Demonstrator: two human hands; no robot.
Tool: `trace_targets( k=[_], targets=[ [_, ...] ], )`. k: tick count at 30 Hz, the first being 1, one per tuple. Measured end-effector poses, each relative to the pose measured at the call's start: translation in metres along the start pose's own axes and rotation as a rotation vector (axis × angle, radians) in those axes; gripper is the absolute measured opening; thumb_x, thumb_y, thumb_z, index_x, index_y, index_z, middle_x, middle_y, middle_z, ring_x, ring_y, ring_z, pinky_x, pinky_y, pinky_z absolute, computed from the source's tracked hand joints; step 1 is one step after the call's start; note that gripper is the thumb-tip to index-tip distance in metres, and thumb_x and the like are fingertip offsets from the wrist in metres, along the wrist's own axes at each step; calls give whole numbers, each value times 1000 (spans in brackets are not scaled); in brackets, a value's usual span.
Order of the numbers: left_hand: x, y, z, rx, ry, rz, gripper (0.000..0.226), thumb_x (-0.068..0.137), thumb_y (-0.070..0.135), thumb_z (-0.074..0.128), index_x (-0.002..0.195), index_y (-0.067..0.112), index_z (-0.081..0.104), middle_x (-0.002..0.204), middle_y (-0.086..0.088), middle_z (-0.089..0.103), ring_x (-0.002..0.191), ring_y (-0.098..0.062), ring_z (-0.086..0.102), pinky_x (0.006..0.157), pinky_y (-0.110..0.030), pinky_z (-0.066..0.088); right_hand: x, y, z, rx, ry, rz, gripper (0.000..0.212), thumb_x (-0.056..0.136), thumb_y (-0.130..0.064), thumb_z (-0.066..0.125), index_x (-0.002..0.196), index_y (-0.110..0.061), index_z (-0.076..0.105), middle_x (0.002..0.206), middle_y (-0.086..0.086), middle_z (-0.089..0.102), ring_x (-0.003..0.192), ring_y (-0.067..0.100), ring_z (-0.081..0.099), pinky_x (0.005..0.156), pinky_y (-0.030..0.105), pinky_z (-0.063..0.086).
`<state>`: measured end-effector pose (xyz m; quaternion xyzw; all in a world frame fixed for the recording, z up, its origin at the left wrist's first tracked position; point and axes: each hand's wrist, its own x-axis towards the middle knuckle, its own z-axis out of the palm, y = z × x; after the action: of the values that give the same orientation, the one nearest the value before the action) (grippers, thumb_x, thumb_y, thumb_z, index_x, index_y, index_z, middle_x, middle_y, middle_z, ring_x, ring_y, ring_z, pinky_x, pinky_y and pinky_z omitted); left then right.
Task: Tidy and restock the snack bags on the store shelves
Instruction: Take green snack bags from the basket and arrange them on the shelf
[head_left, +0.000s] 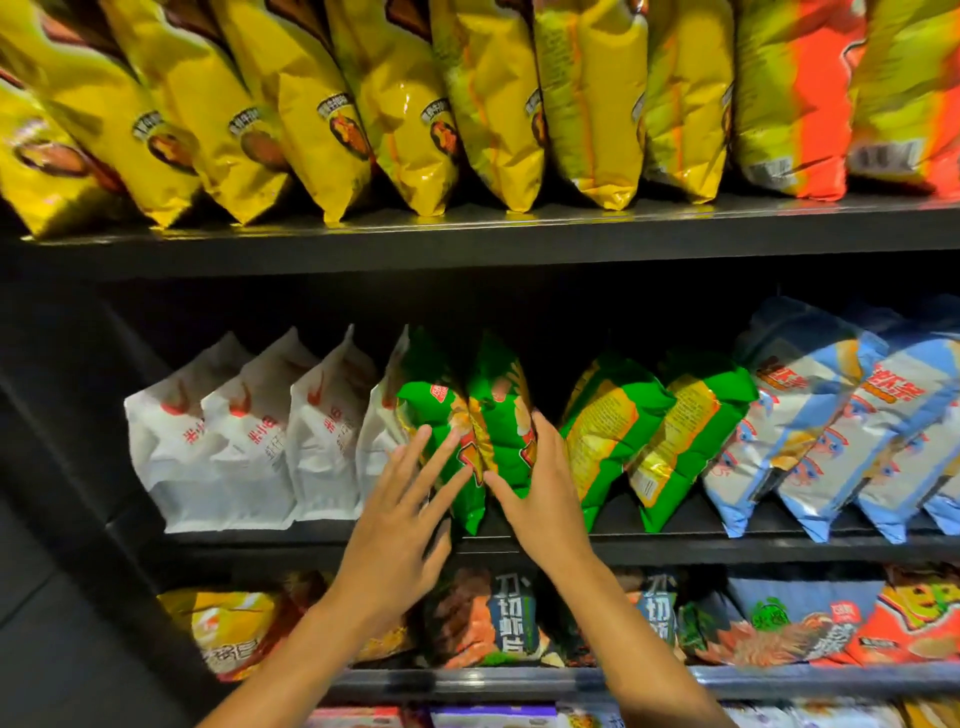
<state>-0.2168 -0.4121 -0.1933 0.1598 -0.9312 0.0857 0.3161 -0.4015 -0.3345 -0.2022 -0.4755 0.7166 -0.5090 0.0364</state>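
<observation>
Straightening two green snack bags (480, 426) on the middle shelf (675, 543): left hand (400, 525) fingers spread flat against them, right hand (540, 483) fingers curled round their side. Next, probably squaring them upright.

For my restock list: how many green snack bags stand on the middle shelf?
4. Two green snack bags sit at the centre, touched by the left hand and right hand; two more lean just to their right. Others may be hidden behind.

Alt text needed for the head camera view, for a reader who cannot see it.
Two hands meet at two green snack bags on the middle shelf: left hand with fingers spread against them, right hand gripping one. White bags stand to their left.
</observation>
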Motion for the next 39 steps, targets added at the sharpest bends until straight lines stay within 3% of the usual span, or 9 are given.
trace_targets(
  k=[4, 11, 15, 18, 23, 28, 32, 35, 39],
  targets=[
    [-1, -2, -1, -45, 6, -11, 67, 94, 18, 69, 156, 17, 43, 172, -4, 16, 159, -33, 8, 124, -59, 21, -7, -2, 2, 24, 143, 34, 75, 97, -36, 69, 159, -32, 27, 158, -9, 41, 145, 12, 42, 113, 41, 45],
    [-3, 6, 3, -237, 62, -66, 55, 98, 21, 64, 151, 18, 50, 170, -4, 20, 159, -31, 6, 123, -64, 21, -38, -32, -23, 30, 259, 55, 74, 95, -53, 63, 158, -45, 24, 155, -15, 48, 142, 6, 46, 112, 41, 47],
    [-4, 31, -17, -565, 93, -187, 53, 103, 34, 55, 154, 23, 43, 168, 7, 24, 158, -22, 13, 126, -50, 23, -68, -46, -42, 32, 326, 58, 75, 93, -48, 69, 149, -64, 22, 144, -38, 38, 133, -16, 37, 110, 13, 35],
    [-5, 70, -37, -902, 33, -344, 67, 102, 49, 55, 160, 30, 27, 167, 17, 19, 156, -8, 16, 126, -39, 22, -95, -49, -48, 4, 363, 9, 78, 93, -40, 74, 150, -59, 24, 143, -45, 31, 136, -20, 31, 104, 0, 27],
    [-16, 129, -46, -1288, 32, -482, 84, 91, 60, 63, 159, 45, 16, 165, 19, 27, 153, -7, 28, 123, -49, 31, -135, -51, -55, 43, 406, -79, 80, 87, -22, 83, 154, -35, 40, 148, -15, 46, 140, 4, 46, 107, 22, 45],
    [-25, 170, -51, -1468, 232, -676, 82, 85, 52, 76, 152, 27, 35, 146, 7, 58, 136, -16, 55, 114, -44, 43, -177, -43, -84, -11, 150, -325, 81, 90, -21, 73, 159, -13, 32, 167, -10, 21, 155, 25, 27, 121, 38, 34],
    [-38, 188, -61, -1417, 303, -798, 46, 96, 30, 64, 139, 18, 51, 126, 13, 71, 121, -6, 65, 93, -20, 54, -209, -32, -114, 150, 38, -248, 71, 99, -30, 67, 159, -33, 31, 164, -2, 31, 153, 20, 32, 120, 39, 36],
    [-61, 195, -64, -1352, 204, -817, 35, 99, 33, 65, 131, 22, 59, 124, 11, 72, 119, -6, 66, 98, -29, 55, -211, -31, -135, 376, 128, -130, 70, 99, -33, 63, 160, -27, 28, 159, -3, 44, 149, 19, 40, 118, 46, 38],
    [-91, 207, -70, -1303, 44, -781, 30, 98, 30, 65, 127, 28, 62, 126, 17, 70, 122, -3, 63, 99, -21, 51, -206, -31, -155, 669, 12, 130, 89, 85, -68, 68, 157, -29, 32, 152, -12, 53, 141, 8, 49, 114, 31, 44]
  ],
)
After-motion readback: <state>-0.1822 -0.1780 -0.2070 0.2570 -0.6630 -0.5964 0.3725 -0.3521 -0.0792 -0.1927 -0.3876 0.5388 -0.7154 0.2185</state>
